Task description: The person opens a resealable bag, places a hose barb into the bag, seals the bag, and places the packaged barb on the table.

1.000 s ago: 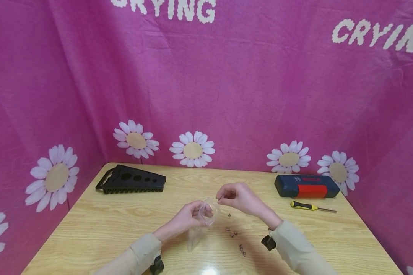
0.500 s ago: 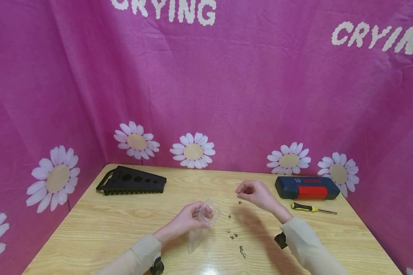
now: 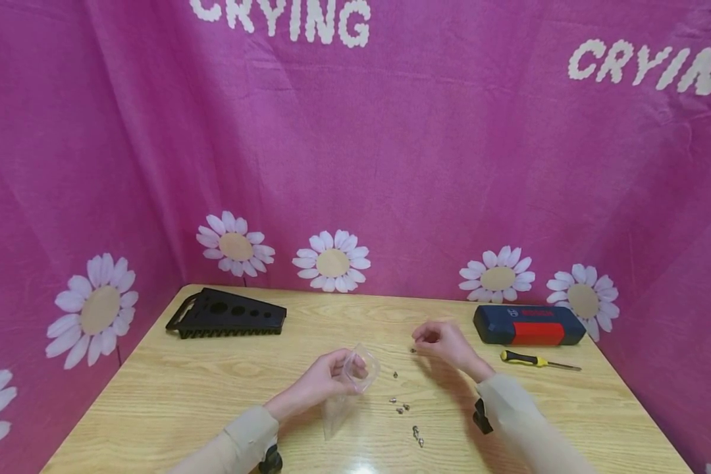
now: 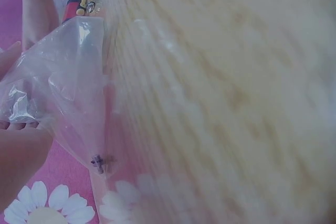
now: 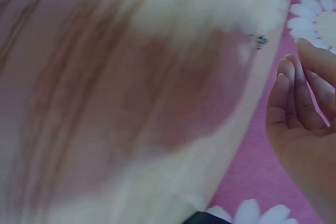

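My left hand [image 3: 330,376] grips a clear plastic bag [image 3: 335,415] near its top, with the bag's mouth [image 3: 363,370] spread wide beside the fingers. The bag hangs down close over the table. Inside its lower corner, small dark screws [image 4: 98,163] show in the left wrist view. My right hand [image 3: 447,343] hovers low over the table with fingers loosely bent, its tips right by a single small screw [image 3: 413,350]. In the right wrist view, that screw [image 5: 261,41] lies just off the fingertips [image 5: 284,66], and nothing shows between them.
Several loose screws [image 3: 406,407] lie scattered between the hands and toward the front. A yellow-and-black screwdriver [image 3: 527,359] and a blue-and-red Bosch case [image 3: 530,324] are at the right. The black slotted rack [image 3: 231,313] sits back left. Pink cloth [image 3: 391,164] hangs around the table.
My right hand has moved from the bag's mouth rightward, then lowered to the screw at the back. The left hand and the bag have stayed nearly still.
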`<move>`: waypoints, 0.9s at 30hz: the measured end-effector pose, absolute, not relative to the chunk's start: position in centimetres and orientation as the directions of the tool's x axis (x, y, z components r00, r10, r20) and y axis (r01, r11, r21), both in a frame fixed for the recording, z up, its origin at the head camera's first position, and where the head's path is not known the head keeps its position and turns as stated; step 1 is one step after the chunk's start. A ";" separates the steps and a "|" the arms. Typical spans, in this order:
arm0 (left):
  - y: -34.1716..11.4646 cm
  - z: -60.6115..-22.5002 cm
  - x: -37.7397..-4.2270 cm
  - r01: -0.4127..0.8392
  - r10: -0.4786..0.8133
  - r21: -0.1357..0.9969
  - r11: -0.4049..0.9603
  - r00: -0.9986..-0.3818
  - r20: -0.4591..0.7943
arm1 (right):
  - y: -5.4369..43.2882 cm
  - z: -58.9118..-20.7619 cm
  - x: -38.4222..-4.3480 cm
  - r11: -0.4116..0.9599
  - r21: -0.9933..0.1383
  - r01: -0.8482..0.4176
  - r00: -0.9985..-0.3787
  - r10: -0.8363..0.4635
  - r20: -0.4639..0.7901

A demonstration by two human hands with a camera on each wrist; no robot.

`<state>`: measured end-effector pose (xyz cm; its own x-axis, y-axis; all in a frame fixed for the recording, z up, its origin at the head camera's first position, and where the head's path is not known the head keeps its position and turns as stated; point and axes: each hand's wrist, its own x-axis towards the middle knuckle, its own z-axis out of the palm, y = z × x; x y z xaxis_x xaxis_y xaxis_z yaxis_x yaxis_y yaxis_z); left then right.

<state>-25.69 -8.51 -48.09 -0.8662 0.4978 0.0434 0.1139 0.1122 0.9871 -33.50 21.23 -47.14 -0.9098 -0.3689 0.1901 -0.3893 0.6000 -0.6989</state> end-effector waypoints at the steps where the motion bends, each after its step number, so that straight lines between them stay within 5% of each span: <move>1: -8.5 -48.1 -25.7 0.111 0.497 0.987 0.113 -0.867 0.041 | 21.3 -47.5 -33.6 0.606 -0.699 -0.379 -0.914 -0.365 0.180; 14: -8.5 -47.9 -25.6 0.102 0.500 0.987 0.122 -0.866 0.028 | 21.3 -49.1 -34.4 0.636 -0.725 -0.263 -0.949 -0.308 0.074; 27: -8.3 -48.1 -25.7 0.091 0.508 0.988 0.122 -0.861 0.017 | 20.9 -49.4 -34.4 0.681 -0.672 -0.292 -0.942 -0.326 0.080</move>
